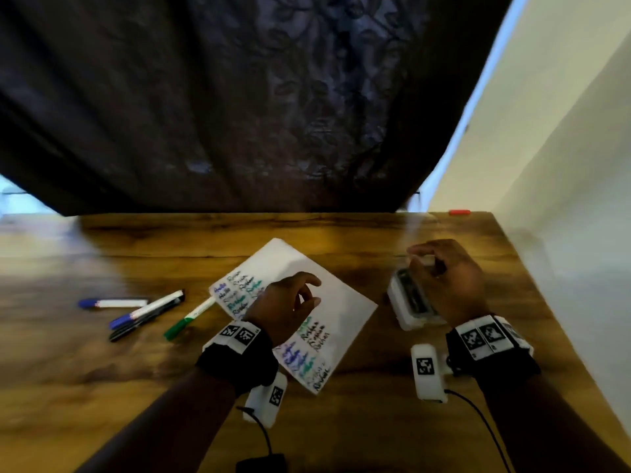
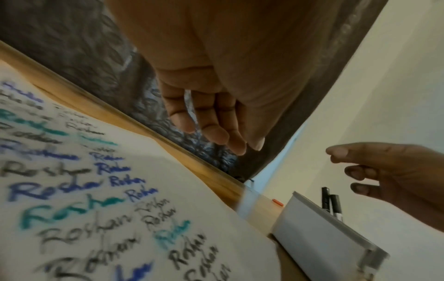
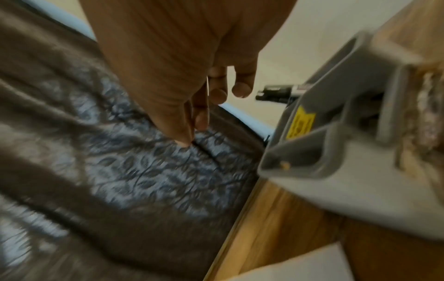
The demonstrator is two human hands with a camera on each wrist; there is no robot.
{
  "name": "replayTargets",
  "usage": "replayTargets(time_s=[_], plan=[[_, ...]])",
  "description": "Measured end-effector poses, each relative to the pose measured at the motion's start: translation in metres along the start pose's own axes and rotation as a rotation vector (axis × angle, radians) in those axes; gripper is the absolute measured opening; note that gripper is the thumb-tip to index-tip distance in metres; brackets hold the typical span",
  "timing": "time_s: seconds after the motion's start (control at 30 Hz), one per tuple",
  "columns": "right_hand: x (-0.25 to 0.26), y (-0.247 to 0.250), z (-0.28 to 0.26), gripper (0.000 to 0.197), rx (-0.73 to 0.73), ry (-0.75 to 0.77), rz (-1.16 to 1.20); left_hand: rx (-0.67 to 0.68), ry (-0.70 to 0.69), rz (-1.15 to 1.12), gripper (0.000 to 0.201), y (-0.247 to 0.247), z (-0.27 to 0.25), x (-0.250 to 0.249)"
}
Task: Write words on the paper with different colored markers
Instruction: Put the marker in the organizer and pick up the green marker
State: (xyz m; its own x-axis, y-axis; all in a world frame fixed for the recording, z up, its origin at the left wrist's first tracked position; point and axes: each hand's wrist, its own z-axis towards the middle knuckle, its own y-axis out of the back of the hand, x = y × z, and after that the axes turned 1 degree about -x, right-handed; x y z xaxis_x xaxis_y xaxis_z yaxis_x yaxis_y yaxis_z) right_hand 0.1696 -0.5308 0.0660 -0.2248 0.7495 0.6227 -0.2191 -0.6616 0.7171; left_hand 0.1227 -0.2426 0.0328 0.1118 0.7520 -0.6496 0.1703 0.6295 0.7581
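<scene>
Near the centre of the head view the paper [image 1: 327, 298] lies tilted on the wooden bench [image 1: 102, 387], its left and lower parts already filled with rows of writing in blue, green and black. The left hand [image 1: 286, 302] hovers over the sheet, its grip loosely curled with nothing in it; in the left wrist view the fingers [image 2: 211, 123] hang relaxed above the page. At the right of the frame the right hand [image 1: 447, 278] reaches over a white marker case [image 1: 406, 302], fingers spread and bent above its far end; whether they already touch a marker I cannot tell, though the right wrist view shows them bare beside dark marker caps [image 3: 276, 93] poking out of the case. Left of the paper lie a green marker [image 1: 189, 317], a black marker [image 1: 146, 319] and two blue markers [image 1: 112, 303]. My reading is that a marker is being picked between words: next, the right hand must close on one from the case, uncap it, and carry it to the blank upper right of the sheet while the left steadies the paper. The writing seems to read "Roshan", repeated, with what may be "Hello" at upper left. The case bears a yellow label [image 3: 300, 123], illegible.
</scene>
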Motion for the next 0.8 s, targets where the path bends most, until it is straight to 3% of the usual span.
replayTargets(time_s=[0.33,0.43,0.57,0.8], plan=[[0.127,-0.125,-0.015,0.01,0.477,0.366,0.117,-0.219,0.368,0.047,0.023,0.057,-0.075,0.105],[0.14,-0.16,-0.021,0.014,0.581,0.376,0.136,-0.273,0.478,0.097,0.024,0.066,-0.087,0.132],[0.144,-0.19,-0.026,0.022,0.704,0.367,0.078,-0.203,0.604,0.183,0.041,0.07,-0.094,0.159],[0.128,-0.213,-0.031,0.035,0.801,0.266,-0.05,-0.111,0.636,0.327,0.055,0.071,-0.099,0.182]])
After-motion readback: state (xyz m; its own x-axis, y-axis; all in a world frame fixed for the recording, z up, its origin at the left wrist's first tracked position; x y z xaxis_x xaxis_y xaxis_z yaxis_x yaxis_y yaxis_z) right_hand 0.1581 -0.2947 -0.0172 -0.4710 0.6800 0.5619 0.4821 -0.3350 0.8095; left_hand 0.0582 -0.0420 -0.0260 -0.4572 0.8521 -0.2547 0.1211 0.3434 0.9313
